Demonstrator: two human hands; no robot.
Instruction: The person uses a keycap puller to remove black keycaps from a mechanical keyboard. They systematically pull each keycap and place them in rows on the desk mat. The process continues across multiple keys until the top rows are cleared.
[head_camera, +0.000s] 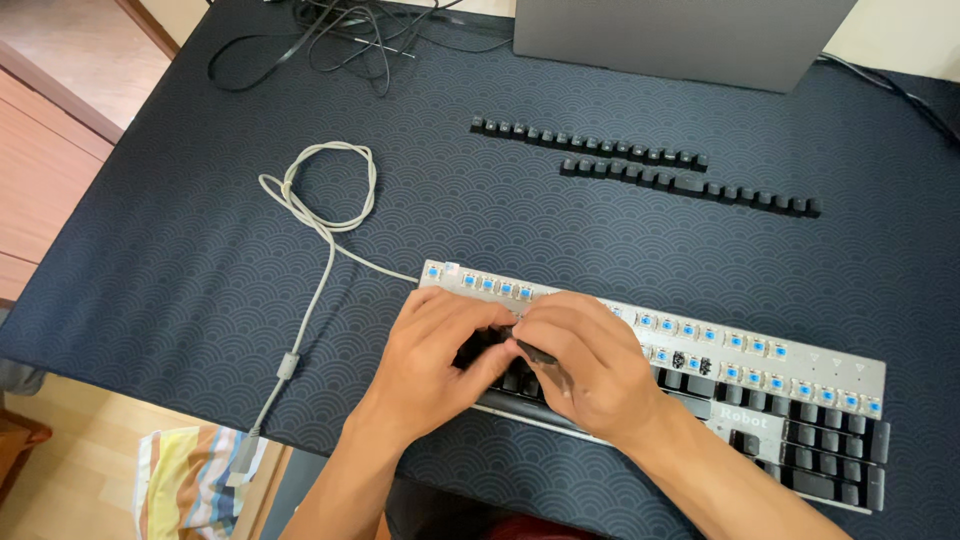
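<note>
Working over the near-left part of the keyboard, both hands meet at its middle rows. Left hand curled, fingertips pressed onto black keycaps there. Right hand pinching a thin dark tool, likely a keycap puller, can't tell for sure. Keyboard lies angled on the desk, grey cable looped off its left end. Top rows already stripped, blue switches bare; lower rows and right block still capped. Farther back, two rows of pulled keycaps lined up. Roughly a third done, I'd judge.
</note>
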